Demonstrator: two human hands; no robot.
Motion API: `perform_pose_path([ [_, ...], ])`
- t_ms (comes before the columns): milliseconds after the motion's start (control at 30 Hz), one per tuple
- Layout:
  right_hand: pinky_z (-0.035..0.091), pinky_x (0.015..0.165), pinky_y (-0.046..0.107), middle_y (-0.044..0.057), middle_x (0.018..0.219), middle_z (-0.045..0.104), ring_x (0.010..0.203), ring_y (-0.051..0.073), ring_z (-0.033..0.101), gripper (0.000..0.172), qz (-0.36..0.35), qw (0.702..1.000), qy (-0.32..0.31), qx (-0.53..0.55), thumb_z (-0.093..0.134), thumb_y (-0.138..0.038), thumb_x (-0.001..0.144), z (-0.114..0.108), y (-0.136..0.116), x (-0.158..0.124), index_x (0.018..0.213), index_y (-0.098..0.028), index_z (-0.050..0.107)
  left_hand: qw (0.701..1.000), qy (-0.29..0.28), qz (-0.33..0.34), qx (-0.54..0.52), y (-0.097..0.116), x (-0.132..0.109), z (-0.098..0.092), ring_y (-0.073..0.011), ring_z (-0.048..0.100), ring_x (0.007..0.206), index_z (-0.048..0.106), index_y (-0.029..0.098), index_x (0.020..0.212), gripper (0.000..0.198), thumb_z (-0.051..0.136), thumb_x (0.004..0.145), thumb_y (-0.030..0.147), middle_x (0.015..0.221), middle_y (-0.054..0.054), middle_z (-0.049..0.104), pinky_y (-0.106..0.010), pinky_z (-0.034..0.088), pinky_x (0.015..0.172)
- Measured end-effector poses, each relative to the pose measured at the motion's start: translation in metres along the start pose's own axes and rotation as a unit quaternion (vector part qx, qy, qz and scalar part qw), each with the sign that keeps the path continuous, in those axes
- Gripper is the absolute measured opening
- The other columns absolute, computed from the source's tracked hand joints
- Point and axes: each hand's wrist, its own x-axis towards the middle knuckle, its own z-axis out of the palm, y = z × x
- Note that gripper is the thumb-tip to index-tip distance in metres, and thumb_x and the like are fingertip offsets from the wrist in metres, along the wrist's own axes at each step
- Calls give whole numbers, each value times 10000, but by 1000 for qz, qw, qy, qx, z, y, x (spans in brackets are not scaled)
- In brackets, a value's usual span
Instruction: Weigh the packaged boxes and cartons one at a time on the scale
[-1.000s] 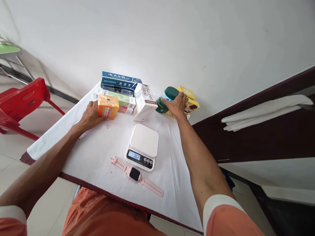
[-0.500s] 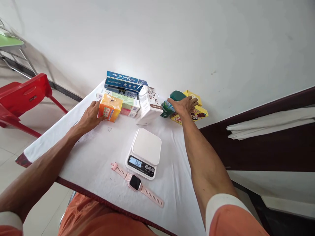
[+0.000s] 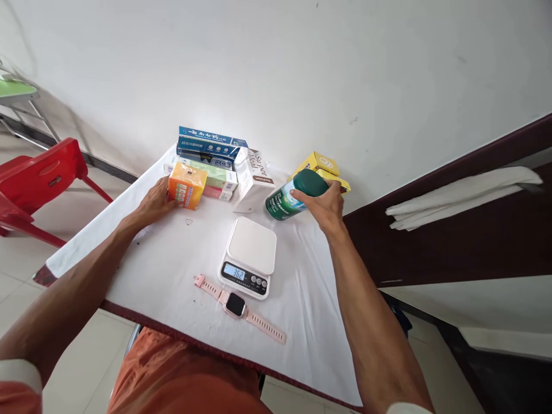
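Observation:
My right hand (image 3: 326, 206) is wrapped round a dark green canister (image 3: 284, 201) with a green lid, just right of the white "Super Meal" box (image 3: 250, 183). At the left, my left hand (image 3: 154, 202) grips the side of an orange, film-wrapped pack (image 3: 186, 185). A white kitchen scale (image 3: 252, 244) lies between my arms, its pan bare and its display lit, reading about 362. In front of the scale stretches a pink-strapped smartwatch (image 3: 235, 305) with a dark screen.
Blue toothpaste boxes (image 3: 209, 144) and a light green box (image 3: 215, 175) are stacked behind the orange pack. Yellow boxes (image 3: 321, 164) stand behind the canister by the wall. A red chair (image 3: 47, 178) is left of the white-covered table (image 3: 172, 287).
My right hand has drawn the green canister toward me, away from the yellow boxes, and it now shows more of its label. My left hand stays on the orange pack.

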Motion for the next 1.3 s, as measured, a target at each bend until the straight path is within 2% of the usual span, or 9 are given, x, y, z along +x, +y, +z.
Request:
perform_pose_path([
  [200, 530, 1076, 577, 82, 1312, 660, 1264, 362, 623, 890, -92, 995, 23, 39, 909, -642, 568, -66, -9, -68, 1293, -279, 542, 1000, 3, -12, 14, 0, 1, -1, -332, 646, 1064, 586, 220, 1087, 454, 666, 779, 544, 1131, -106, 670, -481, 531, 957],
  [333, 531, 1098, 579, 77, 1365, 660, 1314, 362, 618, 853, -169, 982, 4, 87, 909, -638, 606, -88, -21, -103, 1311, -296, 574, 999, 0, -34, 20, 0, 0, -2, -308, 646, 1025, 583, 205, 1112, 526, 662, 766, 594, 1143, -104, 677, -448, 537, 919],
  [500, 517, 1129, 596, 92, 1434, 651, 1335, 364, 625, 853, -226, 965, -56, 124, 927, -628, 616, -78, -31, -126, 1324, -294, 590, 999, 4, -43, 20, 2, 0, -4, -280, 647, 982, 598, 213, 1115, 550, 686, 765, 627, 1121, -94, 687, -404, 530, 856],
  [667, 519, 1119, 588, 118, 1450, 641, 1337, 374, 616, 975, -235, 964, -90, 85, 924, -685, 606, -58, -34, -131, 1411, -278, 552, 999, 6, -28, 27, 0, 1, -5, -252, 638, 996, 636, 210, 1075, 560, 682, 797, 694, 1054, -67, 678, -396, 527, 842],
  [867, 490, 1145, 593, 126, 1475, 619, 1365, 377, 591, 986, -239, 963, -107, 64, 923, -687, 622, -45, -33, -136, 1434, -269, 552, 999, 24, -6, 40, -2, -1, -3, -220, 651, 996, 645, 194, 1124, 547, 703, 835, 655, 1023, -42, 657, -387, 553, 830],
  [967, 476, 1158, 595, 135, 1520, 587, 1411, 376, 555, 1015, -223, 965, -112, 84, 911, -718, 625, -46, -29, -139, 1457, -274, 536, 999, 31, -19, 39, 6, -3, -6, -254, 658, 1071, 608, 182, 1292, 637, 778, 798, 544, 1141, -78, 648, -394, 604, 840],
  [1067, 529, 1089, 592, 153, 1583, 535, 1423, 378, 553, 1039, -195, 966, -124, 117, 863, -765, 664, -52, -25, -140, 1511, -296, 484, 998, 31, -42, 23, 16, -6, -9, -298, 661, 1157, 510, 203, 1477, 819, 816, 765, 467, 1307, -126, 628, -427, 628, 893],
  [1200, 564, 1038, 586, 143, 1600, 520, 1452, 365, 544, 846, -207, 960, -90, 168, 637, -816, 854, -66, -24, -138, 1526, -335, 461, 997, 63, -46, 1, 21, -7, -12, -324, 651, 1229, 447, 234, 1557, 838, 756, 833, 521, 1455, -160, 571, -461, 603, 976],
  [1300, 562, 1053, 583, 121, 1572, 542, 1477, 357, 524, 765, -220, 959, -50, 169, 559, -820, 896, -73, -26, -136, 1500, -357, 487, 994, 106, -32, -5, 25, -8, -17, -336, 632, 1270, 428, 266, 1568, 795, 705, 881, 556, 1495, -159, 548, -485, 585, 999],
])
